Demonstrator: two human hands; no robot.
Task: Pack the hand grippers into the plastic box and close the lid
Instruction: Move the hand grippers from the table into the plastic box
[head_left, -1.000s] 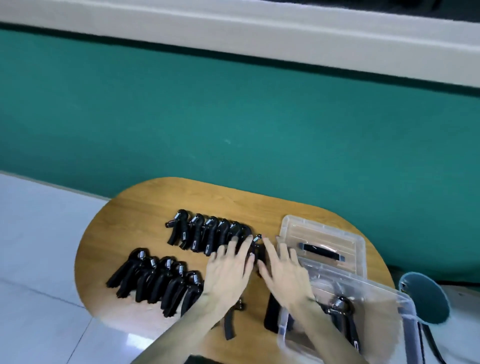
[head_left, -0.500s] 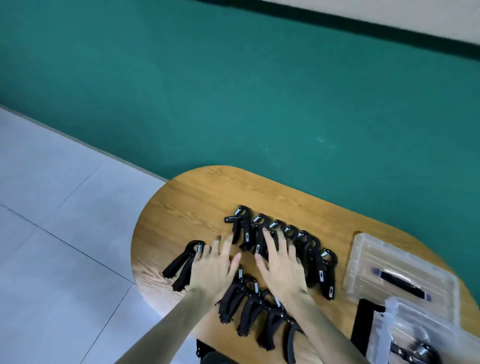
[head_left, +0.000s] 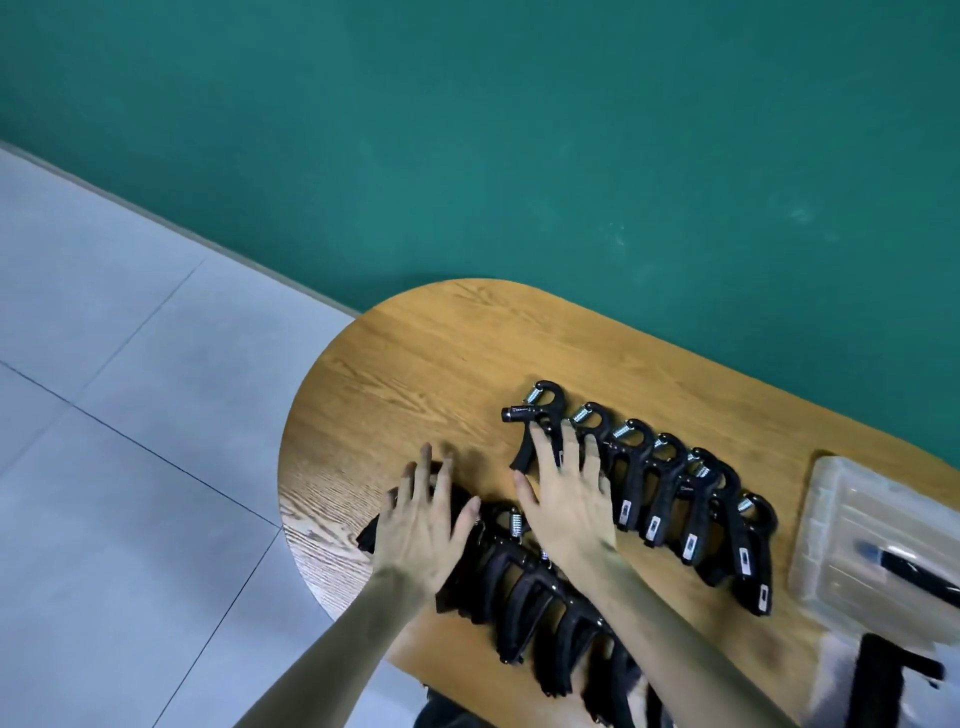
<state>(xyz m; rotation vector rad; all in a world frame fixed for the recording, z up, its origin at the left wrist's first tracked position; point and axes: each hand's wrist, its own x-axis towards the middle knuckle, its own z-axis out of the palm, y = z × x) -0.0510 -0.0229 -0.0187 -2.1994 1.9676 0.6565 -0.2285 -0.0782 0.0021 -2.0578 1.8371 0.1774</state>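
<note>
Both my hands flat over the hand grippers, nothing grasped.

My left hand (head_left: 421, 530) lies with fingers spread on the near row of hand grippers (head_left: 524, 587) at the tabletop's (head_left: 415, 353) left end; my right hand (head_left: 566, 499), fingers apart too, rests on the far row (head_left: 670, 488). The clear lid (head_left: 852, 519) lies at the right edge, with the plastic box (head_left: 852, 670) blurred at the near right corner.

Left hand (head_left: 423, 525) and right hand (head_left: 569, 501) reach forward, palms down, fingers spread.
</note>
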